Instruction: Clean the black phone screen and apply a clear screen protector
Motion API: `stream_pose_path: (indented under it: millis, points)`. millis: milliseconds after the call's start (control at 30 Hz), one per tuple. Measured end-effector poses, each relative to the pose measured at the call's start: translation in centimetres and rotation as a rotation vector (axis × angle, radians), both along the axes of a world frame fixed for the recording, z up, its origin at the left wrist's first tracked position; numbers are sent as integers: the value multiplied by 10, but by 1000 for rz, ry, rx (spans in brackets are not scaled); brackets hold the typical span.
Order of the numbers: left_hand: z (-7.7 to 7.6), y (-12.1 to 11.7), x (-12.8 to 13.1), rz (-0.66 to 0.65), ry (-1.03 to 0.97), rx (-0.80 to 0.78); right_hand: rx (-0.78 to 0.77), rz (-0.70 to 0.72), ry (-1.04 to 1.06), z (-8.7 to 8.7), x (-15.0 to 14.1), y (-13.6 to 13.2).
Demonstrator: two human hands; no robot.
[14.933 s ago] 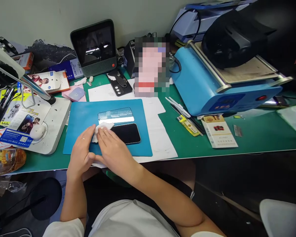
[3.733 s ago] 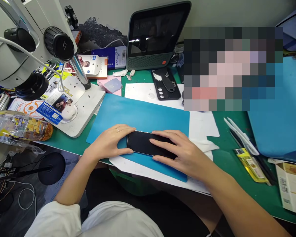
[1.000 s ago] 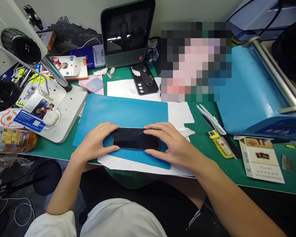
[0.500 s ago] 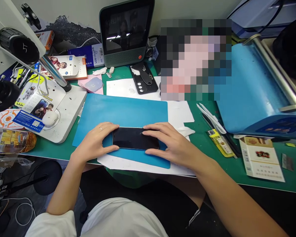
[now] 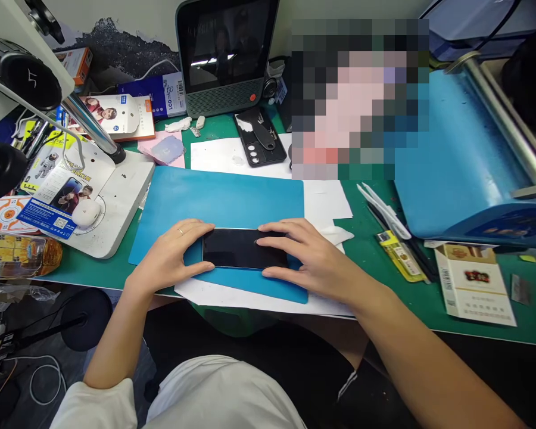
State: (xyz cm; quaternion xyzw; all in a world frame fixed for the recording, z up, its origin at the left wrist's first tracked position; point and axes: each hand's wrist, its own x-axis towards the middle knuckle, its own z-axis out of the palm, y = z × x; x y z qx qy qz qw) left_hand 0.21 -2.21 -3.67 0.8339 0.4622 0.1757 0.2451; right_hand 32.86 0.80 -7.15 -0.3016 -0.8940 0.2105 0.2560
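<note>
A black smartphone [image 5: 236,249] lies sideways, its dark screen up, over the blue mat [image 5: 218,193]. My left hand [image 5: 176,253] grips its left end, fingers along the far edge and thumb at the near edge. At the right end my right hand [image 5: 306,253] holds it the same way, with one fingertip resting on the screen. The right end of the phone is partly hidden by those fingers. White paper [image 5: 259,301] shows from under the mat.
Left stands a white stand base [image 5: 125,205] with a metal pole. Behind the mat are a phone back cover [image 5: 272,152] and a display device [image 5: 226,65]. On the right are white tweezers [image 5: 382,208], a yellow package [image 5: 399,256], a cigarette box [image 5: 473,286] and a blue machine [image 5: 451,149].
The view has shifted slightly. Both hands keep the same grip on the smartphone, and nothing on the table has visibly moved.
</note>
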Motion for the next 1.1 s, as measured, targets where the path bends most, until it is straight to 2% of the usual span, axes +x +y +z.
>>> stream_pose_path:
  millis: [400, 1100]
  points:
    - [-1, 1, 0, -11, -9, 11, -77, -23, -33, 5, 0, 0]
    - [0, 1, 0, -8, -11, -7, -132, -37, -66, -1, 0, -1]
